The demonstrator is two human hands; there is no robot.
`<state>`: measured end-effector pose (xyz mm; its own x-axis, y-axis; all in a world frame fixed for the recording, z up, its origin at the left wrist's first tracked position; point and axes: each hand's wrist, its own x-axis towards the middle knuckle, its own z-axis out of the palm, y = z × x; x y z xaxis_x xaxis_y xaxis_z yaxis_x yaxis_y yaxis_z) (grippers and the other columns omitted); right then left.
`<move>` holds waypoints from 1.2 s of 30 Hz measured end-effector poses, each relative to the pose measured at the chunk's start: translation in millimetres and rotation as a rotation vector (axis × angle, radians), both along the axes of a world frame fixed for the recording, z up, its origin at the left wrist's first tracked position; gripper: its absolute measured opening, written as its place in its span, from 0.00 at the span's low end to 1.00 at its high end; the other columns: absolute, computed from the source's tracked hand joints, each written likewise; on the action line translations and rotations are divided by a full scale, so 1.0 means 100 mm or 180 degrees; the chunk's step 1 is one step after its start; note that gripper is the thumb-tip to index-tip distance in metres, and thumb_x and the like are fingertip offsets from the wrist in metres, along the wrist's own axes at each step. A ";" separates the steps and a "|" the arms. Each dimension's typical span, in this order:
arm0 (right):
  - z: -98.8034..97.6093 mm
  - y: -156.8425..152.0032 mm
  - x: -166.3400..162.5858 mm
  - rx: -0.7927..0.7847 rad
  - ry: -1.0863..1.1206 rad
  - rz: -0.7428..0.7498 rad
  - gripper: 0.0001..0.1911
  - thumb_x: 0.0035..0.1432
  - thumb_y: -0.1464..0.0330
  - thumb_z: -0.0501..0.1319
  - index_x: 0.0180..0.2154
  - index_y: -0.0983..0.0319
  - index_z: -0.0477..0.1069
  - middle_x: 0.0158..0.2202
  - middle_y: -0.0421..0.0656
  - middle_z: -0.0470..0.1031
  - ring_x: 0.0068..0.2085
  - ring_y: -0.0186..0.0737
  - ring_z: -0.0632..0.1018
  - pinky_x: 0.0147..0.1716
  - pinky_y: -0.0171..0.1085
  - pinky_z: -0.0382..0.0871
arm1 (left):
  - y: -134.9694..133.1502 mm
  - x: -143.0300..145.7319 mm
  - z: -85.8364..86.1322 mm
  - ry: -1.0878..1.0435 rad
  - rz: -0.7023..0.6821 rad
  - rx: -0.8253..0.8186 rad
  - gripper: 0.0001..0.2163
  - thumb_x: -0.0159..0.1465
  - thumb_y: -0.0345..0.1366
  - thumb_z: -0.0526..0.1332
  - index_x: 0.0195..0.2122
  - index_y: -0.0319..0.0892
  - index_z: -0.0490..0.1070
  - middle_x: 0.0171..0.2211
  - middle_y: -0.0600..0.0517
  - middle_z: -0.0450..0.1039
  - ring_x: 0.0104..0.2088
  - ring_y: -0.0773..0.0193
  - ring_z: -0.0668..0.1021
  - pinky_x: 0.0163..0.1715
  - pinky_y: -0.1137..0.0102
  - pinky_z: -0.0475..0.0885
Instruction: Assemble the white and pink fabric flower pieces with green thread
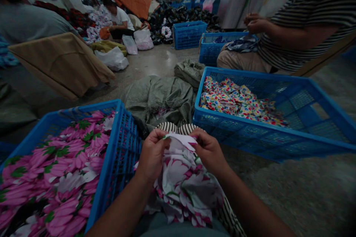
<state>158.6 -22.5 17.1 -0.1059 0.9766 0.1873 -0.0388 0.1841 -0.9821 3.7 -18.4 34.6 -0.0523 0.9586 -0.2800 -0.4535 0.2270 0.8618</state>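
Note:
Between my two hands a white fabric piece with a pink scalloped edge (182, 140) is stretched. My left hand (152, 152) pinches its left end, where a bit of green shows. The right end is gripped by my right hand (210, 151), thumb and fingers closed. Below, a heap of similar white, pink and green fabric pieces (186, 185) lies across my lap on striped cloth. To the left, pink petal-shaped fabric pieces with green tops (75, 152) fill a blue plastic crate (118, 137).
At the right, a larger blue crate (267, 133) holds colourful dotted fabric pieces (236, 98). A grey-green sack (161, 96) lies ahead on the floor. A co-worker in a striped shirt (306, 33) sits at right; a cloth-draped chair (61, 63) stands at left.

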 end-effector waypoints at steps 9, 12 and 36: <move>-0.01 -0.10 -0.11 -0.1592 0.1379 -0.0084 0.16 0.46 0.58 0.64 0.24 0.62 0.63 0.13 0.30 0.57 0.13 0.24 0.54 0.12 0.27 0.44 | -0.17 0.09 0.00 0.2016 -0.0237 0.1047 0.08 0.55 0.38 0.62 0.29 0.42 0.64 0.25 0.56 0.63 0.27 0.67 0.67 0.29 0.73 0.63; -0.01 -0.10 -0.15 -0.1667 0.1493 -0.0071 0.14 0.46 0.60 0.64 0.25 0.63 0.64 0.12 0.30 0.57 0.12 0.24 0.54 0.11 0.27 0.43 | -0.22 0.15 0.03 0.2107 -0.0750 0.1059 0.08 0.55 0.38 0.61 0.25 0.41 0.63 0.23 0.56 0.62 0.25 0.67 0.66 0.26 0.73 0.62; 0.10 -0.09 -0.10 -0.1293 0.1464 -0.0077 0.14 0.49 0.57 0.63 0.26 0.61 0.66 0.09 0.29 0.53 0.12 0.25 0.49 0.12 0.28 0.44 | 0.00 0.04 -0.07 -0.1730 -0.0270 -0.1075 0.08 0.58 0.26 0.54 0.28 0.36 0.72 0.26 0.47 0.76 0.28 0.63 0.77 0.33 0.65 0.73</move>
<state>148.6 -31.2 27.6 -0.0796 0.9806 -0.1793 -0.4757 -0.1954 -0.8576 8.1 -18.3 27.2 0.2541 0.8076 -0.5321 -0.7737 0.4998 0.3892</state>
